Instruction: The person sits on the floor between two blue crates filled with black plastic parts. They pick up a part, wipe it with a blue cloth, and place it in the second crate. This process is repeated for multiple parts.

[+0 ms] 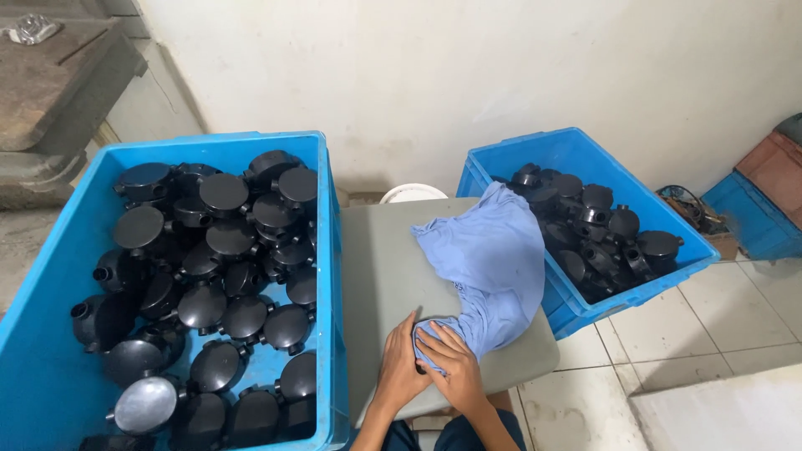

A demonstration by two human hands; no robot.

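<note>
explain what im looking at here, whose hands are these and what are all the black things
This is one picture from a camera worn on a person's head, looking down at their own bare hands. The left hand and right hand both press on a light blue cloth spread over a grey seat-like surface. Neither hand has a closed grip; the fingers lie flat on the cloth. On each side stands a blue plastic crate, the left crate and the right crate, both filled with round black plastic junction boxes.

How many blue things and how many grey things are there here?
Blue plastic crates: 2, left blue plastic crate and right blue plastic crate
Light blue cloth: 1
Grey flat board: 1
Total: 4
</note>
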